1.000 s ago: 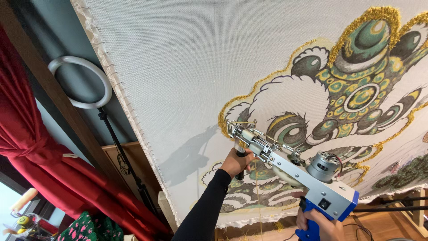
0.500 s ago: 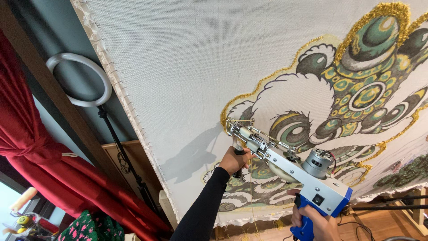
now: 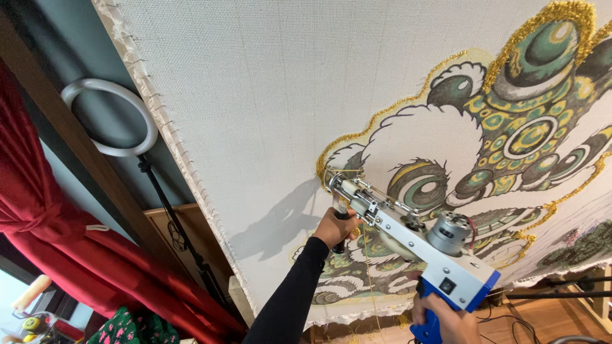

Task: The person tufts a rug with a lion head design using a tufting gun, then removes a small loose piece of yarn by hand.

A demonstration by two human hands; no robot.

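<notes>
A white and blue handheld tufting gun with a silver motor [image 3: 414, 245] stretches diagonally across the lower middle of the frame, its needle tip pressed against a large off-white woven backing cloth [image 3: 268, 95] that is stretched on a frame and fills most of the picture. The left hand [image 3: 336, 228], coming out of a black sleeve [image 3: 287, 299] that rises from the bottom centre, has its grip closed around the black front handle under the gun's nose. The right hand [image 3: 446, 318], at the lower right edge, has its grip clamped on the blue rear handle of the gun, just below the white housing with its small switch. The needle meets the cloth at the left end of a gold tufted outline [image 3: 395, 108] that borders a partly filled design of white cloud shapes and green, gold and grey eye-like circles [image 3: 510, 127] in the right half of the frame. A thin yellow yarn strand [image 3: 368, 280] hangs down beside the gun. In the upper left stands a white ring light on a black stand [image 3: 111, 118], and a red curtain [image 3: 57, 255] drapes along the left edge down to the lower left.
</notes>
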